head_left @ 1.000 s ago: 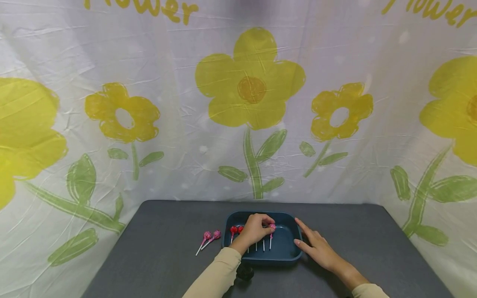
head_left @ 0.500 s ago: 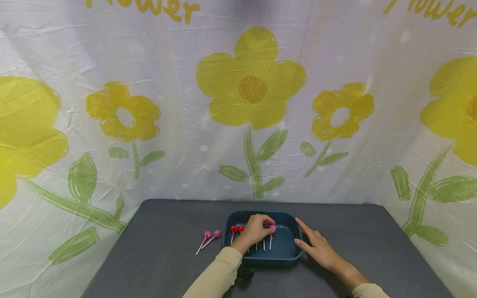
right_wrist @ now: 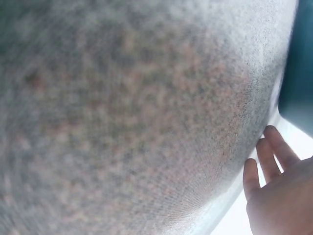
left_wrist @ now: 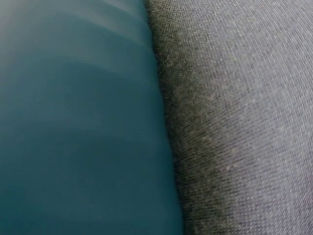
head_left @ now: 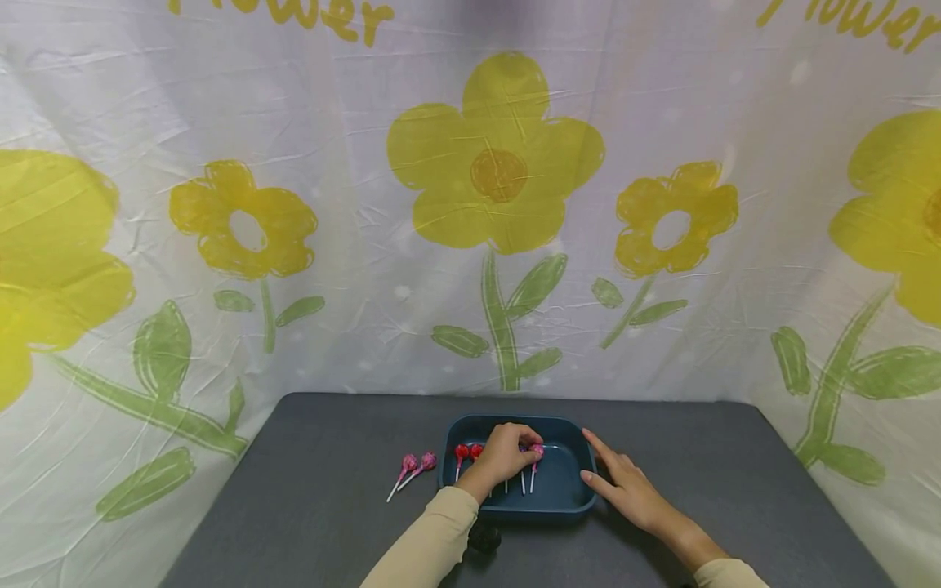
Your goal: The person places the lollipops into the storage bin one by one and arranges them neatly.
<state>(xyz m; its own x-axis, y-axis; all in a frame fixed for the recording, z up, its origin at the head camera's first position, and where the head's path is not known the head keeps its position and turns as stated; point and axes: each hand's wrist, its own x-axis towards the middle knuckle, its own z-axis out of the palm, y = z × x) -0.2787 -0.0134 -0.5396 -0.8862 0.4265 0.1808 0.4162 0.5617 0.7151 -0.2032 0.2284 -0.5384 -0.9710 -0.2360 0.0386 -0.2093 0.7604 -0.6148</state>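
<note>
My left hand [head_left: 503, 453] reaches over the blue tray [head_left: 569, 482] and pinches the pink head of a lollipop [head_left: 537, 450] between thumb and fingertips. That lollipop's white stick points toward me, beside the stick of a neighbouring one. Red lollipops [head_left: 461, 452] lie in a row at the tray's left, with several others partly hidden under the left hand. At the tray's right wall, my right hand [head_left: 628, 490] rests with its fingers extended and thumb spread. The right wrist view shows that hand's straight fingers [right_wrist: 266, 159] close to the tray's corner.
Two pink lollipops [head_left: 408, 464] lie on the dark grey table [head_left: 345, 445] left of the tray. A small black object [head_left: 483, 537] shows below the left forearm. Behind the table hangs a white cloth [head_left: 353, 327] with yellow flowers.
The pinched lollipop's stick has shifted slightly left, nearer to the neighbouring stick. Both hands stay almost in place.
</note>
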